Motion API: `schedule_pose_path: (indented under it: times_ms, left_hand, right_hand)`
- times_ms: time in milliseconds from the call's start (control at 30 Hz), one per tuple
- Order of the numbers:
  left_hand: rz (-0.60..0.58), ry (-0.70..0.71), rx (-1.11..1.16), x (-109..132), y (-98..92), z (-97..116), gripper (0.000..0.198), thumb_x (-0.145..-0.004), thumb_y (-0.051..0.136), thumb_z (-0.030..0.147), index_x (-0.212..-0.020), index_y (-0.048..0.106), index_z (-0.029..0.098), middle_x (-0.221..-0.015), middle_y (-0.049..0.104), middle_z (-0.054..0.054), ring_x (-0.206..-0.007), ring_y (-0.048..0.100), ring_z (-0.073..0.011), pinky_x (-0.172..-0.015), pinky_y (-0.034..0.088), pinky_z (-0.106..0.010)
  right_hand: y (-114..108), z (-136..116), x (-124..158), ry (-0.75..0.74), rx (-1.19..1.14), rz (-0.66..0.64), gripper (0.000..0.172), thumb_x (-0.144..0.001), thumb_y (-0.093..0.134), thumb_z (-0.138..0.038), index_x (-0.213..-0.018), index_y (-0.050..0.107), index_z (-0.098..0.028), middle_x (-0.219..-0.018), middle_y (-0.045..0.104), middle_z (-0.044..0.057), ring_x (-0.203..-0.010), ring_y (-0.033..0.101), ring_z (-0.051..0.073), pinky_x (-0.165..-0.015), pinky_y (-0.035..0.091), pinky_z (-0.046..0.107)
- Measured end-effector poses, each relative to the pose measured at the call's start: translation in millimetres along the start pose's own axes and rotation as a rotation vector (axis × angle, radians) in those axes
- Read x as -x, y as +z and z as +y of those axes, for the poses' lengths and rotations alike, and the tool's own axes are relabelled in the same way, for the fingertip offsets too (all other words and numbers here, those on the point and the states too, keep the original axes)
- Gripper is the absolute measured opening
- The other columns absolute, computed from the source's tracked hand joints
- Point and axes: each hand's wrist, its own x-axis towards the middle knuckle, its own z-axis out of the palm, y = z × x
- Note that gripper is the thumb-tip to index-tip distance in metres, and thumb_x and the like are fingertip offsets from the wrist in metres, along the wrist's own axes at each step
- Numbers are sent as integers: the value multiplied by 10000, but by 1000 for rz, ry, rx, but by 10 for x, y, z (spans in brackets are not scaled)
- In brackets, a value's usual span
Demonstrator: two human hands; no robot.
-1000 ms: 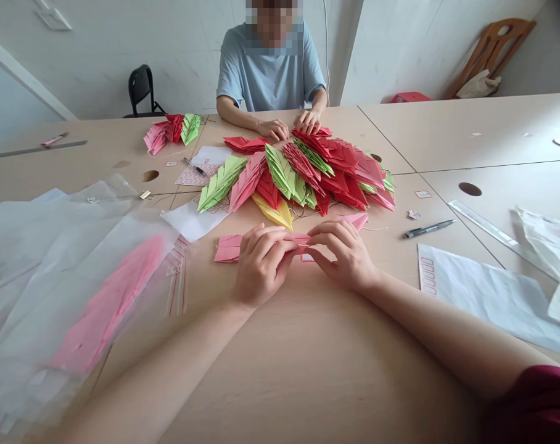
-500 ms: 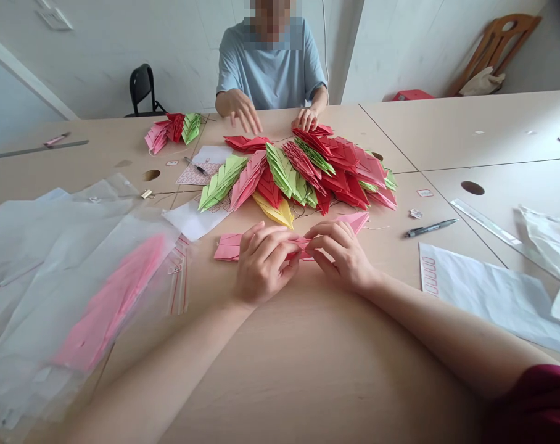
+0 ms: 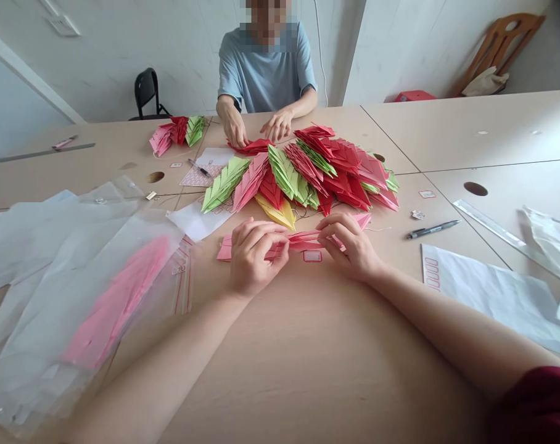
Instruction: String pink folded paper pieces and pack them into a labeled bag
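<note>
A long pink folded paper piece (image 3: 303,239) lies crosswise in front of me, its pleats showing between my hands. My left hand (image 3: 259,253) is closed on its left part, thumb and fingers pinched together. Toward its right end my right hand (image 3: 347,246) grips it with bent fingers. A small red-bordered label (image 3: 312,256) rests on the table just below the paper. Beyond my hands spreads a heap of folded paper pieces, among them a green one (image 3: 225,184), a yellow one (image 3: 276,211) and a red one (image 3: 349,188).
Across the table a person (image 3: 268,74) in a blue shirt handles a red folded piece (image 3: 250,147). Clear plastic bags (image 3: 39,296), one with pink paper inside, cover the left side. On the right are a pen (image 3: 432,229), a white sheet (image 3: 483,296) and a ruler (image 3: 493,225).
My hands have moved apart along the pink paper, uncovering its pleats and the label below. The other person's hands have shifted left, one down onto a red piece.
</note>
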Motion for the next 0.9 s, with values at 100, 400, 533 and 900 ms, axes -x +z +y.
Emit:
schedule_pose_path:
  times_ms: [100,400,533,900]
  left_hand:
    - [-4,-56,66,4,-17,-10,63,-825,609,235,-881,612,209,-999,678,-38,-978,604,-200,-929,444,-384]
    - [-131,-59,57,23,49,-67,142,-833,606,162,-934,696,206,-925,687,-37,-898,588,-198,-813,479,-356]
    - [-125,-25,75,34,50,-83,94,-851,634,233,-896,713,208,-844,703,-33,-809,578,-179,-747,476,-329]
    - [-130,67,115,70,69,-38,133,-841,669,295,-940,718,221,-811,706,-12,-738,574,-143,-704,456,-289]
  right_hand:
    - [-12,18,-9,32,-19,54,108,-897,516,-118,-924,528,-222,-1003,598,83,-941,567,212,-815,478,402]
    - [27,5,-1,-4,22,70,84,-882,546,-143,-913,568,-217,-988,619,74,-897,588,207,-781,482,392]
    - [48,33,18,-47,116,72,76,-858,590,-159,-894,599,-225,-1006,635,66,-912,583,213,-799,471,396]
    - [32,-27,9,-172,252,-4,115,-877,577,-136,-940,607,-227,-1009,670,47,-928,596,192,-830,431,369]
